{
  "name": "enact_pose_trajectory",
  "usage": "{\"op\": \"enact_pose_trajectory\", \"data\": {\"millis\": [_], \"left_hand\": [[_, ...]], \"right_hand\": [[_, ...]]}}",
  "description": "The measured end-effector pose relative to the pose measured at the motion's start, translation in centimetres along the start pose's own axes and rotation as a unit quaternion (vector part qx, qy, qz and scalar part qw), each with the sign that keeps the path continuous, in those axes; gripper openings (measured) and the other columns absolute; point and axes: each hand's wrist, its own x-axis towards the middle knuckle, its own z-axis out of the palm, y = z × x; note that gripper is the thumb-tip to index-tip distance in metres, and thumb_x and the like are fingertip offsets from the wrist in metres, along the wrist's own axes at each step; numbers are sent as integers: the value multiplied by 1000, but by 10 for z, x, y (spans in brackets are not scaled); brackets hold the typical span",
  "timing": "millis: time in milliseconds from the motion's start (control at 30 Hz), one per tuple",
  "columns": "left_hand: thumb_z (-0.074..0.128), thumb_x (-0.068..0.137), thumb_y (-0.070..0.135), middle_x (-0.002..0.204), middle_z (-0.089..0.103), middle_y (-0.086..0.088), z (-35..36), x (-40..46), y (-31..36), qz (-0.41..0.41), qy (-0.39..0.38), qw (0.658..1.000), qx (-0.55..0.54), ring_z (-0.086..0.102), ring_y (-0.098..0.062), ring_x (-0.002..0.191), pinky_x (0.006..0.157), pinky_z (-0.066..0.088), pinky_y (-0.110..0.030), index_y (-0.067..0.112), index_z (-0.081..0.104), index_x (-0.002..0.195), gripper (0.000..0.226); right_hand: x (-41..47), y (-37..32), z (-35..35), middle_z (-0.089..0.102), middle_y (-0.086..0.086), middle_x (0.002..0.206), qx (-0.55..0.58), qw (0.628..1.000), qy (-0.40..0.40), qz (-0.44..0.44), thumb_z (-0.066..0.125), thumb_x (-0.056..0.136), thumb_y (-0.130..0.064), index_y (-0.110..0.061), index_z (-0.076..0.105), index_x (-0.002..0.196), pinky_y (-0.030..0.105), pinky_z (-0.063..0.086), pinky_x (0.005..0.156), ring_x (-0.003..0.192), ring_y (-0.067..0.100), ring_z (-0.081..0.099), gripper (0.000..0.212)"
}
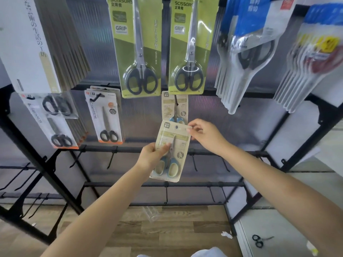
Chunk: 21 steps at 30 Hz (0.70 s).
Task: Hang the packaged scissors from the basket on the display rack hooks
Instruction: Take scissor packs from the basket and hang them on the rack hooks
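A beige card pack of blue-handled scissors (171, 151) is held up in front of the display rack. My left hand (151, 155) grips its left edge near the middle, thumb across the front. My right hand (204, 135) pinches its top right corner beside the hang hole. Directly above it, an identical pack (174, 107) hangs on a black hook, and the held pack's top overlaps its lower end. The basket is out of view.
Green scissor packs (137, 47) hang above, orange-trimmed packs (105, 115) to the left, blue-and-white packs (246, 43) to the right. Bare black hooks (111, 160) line the lower rails. Loose scissors (259, 240) lie on a white surface at the bottom right. Wood floor below.
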Motion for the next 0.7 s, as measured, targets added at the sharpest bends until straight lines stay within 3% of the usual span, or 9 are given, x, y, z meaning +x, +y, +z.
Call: {"op": "enact_pose_trajectory", "data": {"millis": [133, 233, 333, 400, 500, 567, 700], "left_hand": [[65, 87, 27, 84, 69, 4, 3, -1, 4, 17, -8, 1000, -16, 64, -8, 74, 61, 50, -17, 18, 63, 86, 9], [65, 86, 29, 87, 69, 5, 0, -2, 3, 14, -10, 1000, -20, 64, -10, 79, 66, 51, -20, 18, 64, 89, 12], [67, 85, 27, 81, 66, -1, -5, -3, -1, 7, -3, 1000, -22, 61, -11, 69, 61, 51, -22, 11, 60, 82, 17], [66, 86, 23, 76, 64, -4, -7, -2, -3, 5, 6, 999, -32, 61, -11, 64, 56, 52, -19, 10, 56, 78, 19], [65, 87, 19, 79, 64, -6, -9, 1, -4, 1, 25, 999, -33, 63, -14, 71, 63, 56, -22, 10, 57, 77, 16], [64, 88, 17, 78, 64, -6, -7, 3, -1, 6, 31, 999, -39, 62, -15, 70, 65, 57, -24, 10, 56, 76, 16], [65, 88, 17, 74, 63, -5, -6, 9, 3, 12, 50, 998, -48, 61, -13, 65, 55, 54, -18, 10, 56, 76, 17]], "right_hand": [[-1, -8, -6, 67, 4, 89, 27, 1000, 6, -3, 55, 94, -17, -10, 59, 98, 30, 55, 74, 74, 15, 63, 9], [2, -15, -9, 64, -2, 86, 14, 1000, 19, -21, 55, 93, -17, -13, 59, 92, 30, 53, 74, 76, 13, 60, 5], [8, -20, -14, 60, -11, 83, 11, 998, 51, -43, 55, 93, -17, -16, 59, 90, 28, 50, 77, 76, 5, 56, 5], [14, -24, -18, 59, -11, 82, 18, 996, 76, -44, 55, 93, -16, -15, 60, 91, 30, 51, 78, 77, 7, 55, 5], [24, -27, -20, 58, -8, 82, 22, 994, 102, -36, 56, 93, -16, -12, 61, 95, 32, 50, 79, 81, 13, 55, 7], [30, -30, -19, 60, -3, 88, 18, 993, 113, -37, 56, 93, -17, -8, 63, 101, 27, 48, 77, 83, 13, 55, 14], [40, -33, -17, 61, -2, 95, 7, 991, 128, -49, 56, 93, -18, -6, 64, 106, 14, 39, 71, 88, 9, 54, 19]]}}
